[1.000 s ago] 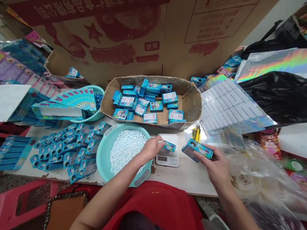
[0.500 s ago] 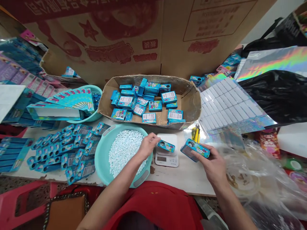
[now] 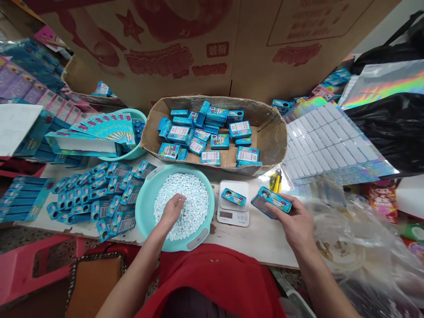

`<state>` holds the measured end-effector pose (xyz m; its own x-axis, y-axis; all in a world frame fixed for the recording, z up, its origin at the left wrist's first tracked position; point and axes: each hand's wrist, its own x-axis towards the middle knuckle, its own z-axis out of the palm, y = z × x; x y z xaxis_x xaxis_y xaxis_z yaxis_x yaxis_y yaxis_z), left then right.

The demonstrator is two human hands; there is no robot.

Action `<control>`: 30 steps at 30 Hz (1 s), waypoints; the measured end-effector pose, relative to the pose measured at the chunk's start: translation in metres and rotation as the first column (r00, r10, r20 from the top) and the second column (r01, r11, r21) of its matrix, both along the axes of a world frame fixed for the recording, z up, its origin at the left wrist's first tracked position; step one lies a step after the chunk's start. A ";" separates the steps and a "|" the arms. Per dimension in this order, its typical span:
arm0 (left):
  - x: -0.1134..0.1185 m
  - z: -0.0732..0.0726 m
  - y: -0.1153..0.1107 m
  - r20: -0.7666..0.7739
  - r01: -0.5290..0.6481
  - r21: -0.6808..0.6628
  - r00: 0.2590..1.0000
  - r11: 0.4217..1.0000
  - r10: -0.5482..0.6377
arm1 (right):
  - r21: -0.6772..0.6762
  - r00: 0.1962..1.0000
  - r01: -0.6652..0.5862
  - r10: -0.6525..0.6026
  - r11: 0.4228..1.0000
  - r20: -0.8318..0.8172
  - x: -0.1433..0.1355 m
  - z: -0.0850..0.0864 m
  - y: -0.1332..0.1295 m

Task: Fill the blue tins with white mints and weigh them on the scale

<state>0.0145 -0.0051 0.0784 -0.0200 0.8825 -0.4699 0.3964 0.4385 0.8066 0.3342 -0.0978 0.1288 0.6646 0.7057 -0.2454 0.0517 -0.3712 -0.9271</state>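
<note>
My left hand (image 3: 172,211) is over a turquoise basin (image 3: 143,207), its fingers pinched together at the surface of a heap of small pale-blue candies (image 3: 195,216). Whether a candy sits between the fingertips I cannot make out. On the right, my right hand (image 3: 298,221) grips a blue candy box (image 3: 271,202), its round-holed end turned to the left. Between the hands stands a white kitchen scale (image 3: 234,218) with a lit-grey display too small to read. Another blue box (image 3: 233,197) lies on its pan, a dark round hole at its left end.
Behind the basin is an open cardboard tray (image 3: 268,145) of blue boxes. Rows of blue boxes (image 3: 99,190) stand at left. A yellow cutter (image 3: 275,182), label sheets (image 3: 331,141) and clear plastic bags (image 3: 364,238) lie to the right. A large carton (image 3: 198,26) rises behind.
My left hand has moved left from the box on the scale to the candies in the basin. My right hand still holds its box. The view has shifted slightly.
</note>
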 end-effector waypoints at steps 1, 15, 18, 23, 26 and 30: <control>0.001 0.001 0.000 -0.114 0.093 0.060 0.990 0.994 -0.086 | -0.001 1.000 -0.004 0.004 1.000 0.007 0.000 0.000 0.000; 0.048 0.021 0.005 -0.716 0.727 0.122 0.536 0.676 -0.447 | -0.029 0.999 0.006 -0.005 1.000 0.040 0.002 0.000 -0.002; 0.092 0.022 0.002 -0.649 0.826 0.296 0.542 0.479 -0.534 | -0.046 0.998 0.023 -0.021 0.999 0.052 0.001 0.000 0.000; 0.133 0.013 -0.001 -0.670 0.879 0.302 0.470 0.368 -0.574 | -0.113 0.996 0.041 -0.031 0.993 0.088 -0.001 0.001 0.005; 0.111 0.008 0.001 -0.600 0.741 0.394 0.656 0.544 -0.458 | -0.116 0.996 0.041 -0.032 0.992 0.086 -0.001 0.000 0.005; 0.054 -0.003 0.001 -0.613 0.572 0.224 0.712 0.789 -0.342 | -0.119 0.994 0.031 -0.018 0.992 0.105 -0.002 -0.007 0.006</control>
<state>0.0688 -0.0046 0.0754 0.2997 0.9428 -0.1459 0.8613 -0.2016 0.4665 0.3323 -0.0920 0.1220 0.7077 0.6582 -0.2568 0.1343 -0.4822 -0.8657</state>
